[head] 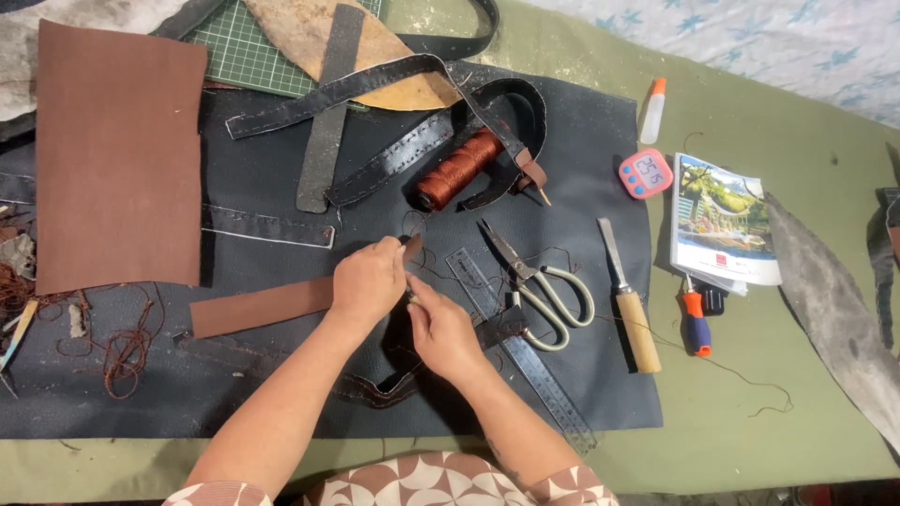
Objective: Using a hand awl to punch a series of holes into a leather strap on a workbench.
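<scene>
My left hand [367,279] pinches the right end of a long brown leather strip [258,307] that lies across a black leather sheet [581,159]. My right hand [441,326] sits just right of it, fingertips pressed to the same strip end, holding something small that I cannot make out. Thin brown thread [417,223] runs from the strip end up toward a spool of brown thread [459,169]. Scissors [536,283] and a dark ruler [520,347] lie right beside my right hand.
A large brown leather panel [117,155] lies at the left, black stitched straps [375,122] and a green cutting mat [248,52] behind. To the right are a wooden-handled chisel [628,300], an orange-handled tool [695,323], a pink timer [645,172], a booklet [724,220] and a glue bottle [652,111].
</scene>
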